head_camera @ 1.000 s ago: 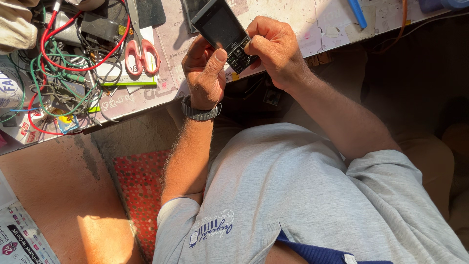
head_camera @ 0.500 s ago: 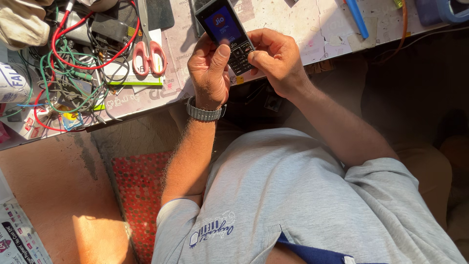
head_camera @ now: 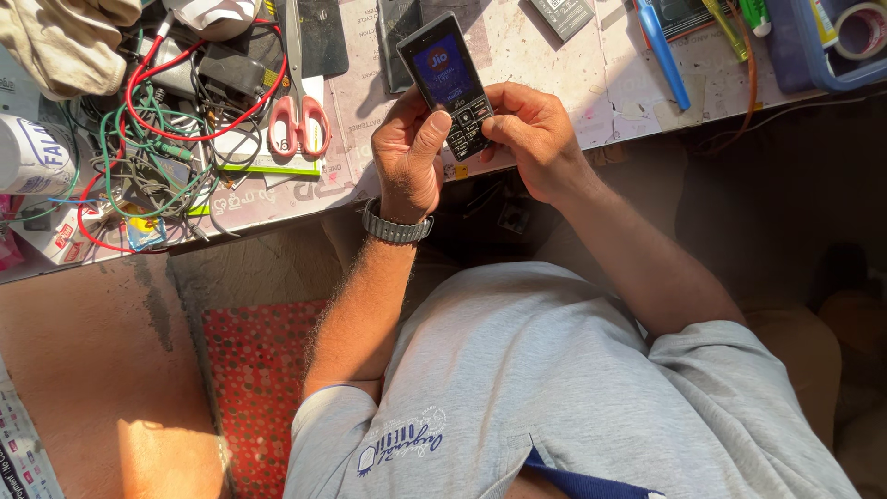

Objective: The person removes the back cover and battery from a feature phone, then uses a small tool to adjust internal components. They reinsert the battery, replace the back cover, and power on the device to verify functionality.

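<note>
A small black keypad phone [head_camera: 445, 79] with a lit blue screen is held over the edge of the workbench [head_camera: 554, 65]. My left hand [head_camera: 407, 152] grips its lower left side, with the thumb resting on the keypad; a metal watch [head_camera: 395, 228] sits on that wrist. My right hand [head_camera: 531, 134] holds the phone's lower right side, fingers curled against the keys.
Red-handled scissors [head_camera: 296, 88] lie left of the phone beside a tangle of red and green wires [head_camera: 157, 139]. A blue pen [head_camera: 661, 51] and a blue tray with a tape roll [head_camera: 855, 32] sit at the right. A red dotted mat [head_camera: 254, 388] lies below.
The view has shifted slightly, so the hands and phone now sit a little lower in it. Both hands keep hold of the phone, and the left thumb still rests on the keypad.
</note>
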